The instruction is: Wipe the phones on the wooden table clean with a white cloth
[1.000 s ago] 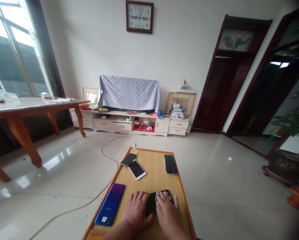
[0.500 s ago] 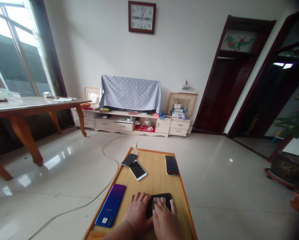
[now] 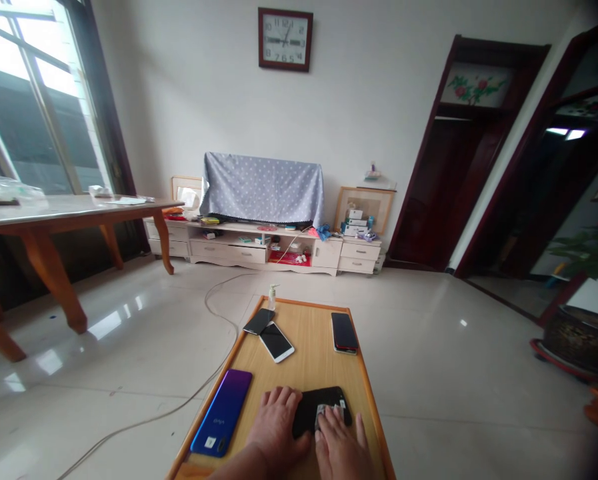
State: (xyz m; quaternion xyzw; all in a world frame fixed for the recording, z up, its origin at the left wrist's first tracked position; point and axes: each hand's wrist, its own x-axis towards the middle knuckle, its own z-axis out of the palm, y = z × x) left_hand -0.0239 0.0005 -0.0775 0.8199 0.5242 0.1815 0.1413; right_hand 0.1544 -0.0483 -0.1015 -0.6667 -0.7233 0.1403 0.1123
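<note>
A black phone (image 3: pixel 307 405) lies on the small wooden table (image 3: pixel 311 373) close in front of me. My left hand (image 3: pixel 276 423) is closed on its left end, with the thumb at the near edge and the fingers at the far side. My right hand (image 3: pixel 341 440) presses a small grey cloth (image 3: pixel 321 409) down on the phone's right part under its fingertips. Much of the cloth is hidden by those fingers. Left of my hands rests a blue and purple phone (image 3: pixel 223 413) with a small white sticker.
At the table's far left are a black phone (image 3: pixel 259 321), a white-framed phone (image 3: pixel 277 343) and a clear pump bottle (image 3: pixel 272 297). Stacked phones (image 3: pixel 344 331) lie far right. A cable (image 3: pixel 179 405) runs over the floor on the left.
My right hand has slid the cloth rightward and slightly nearer across the phone. The left hand stays in place on the phone.
</note>
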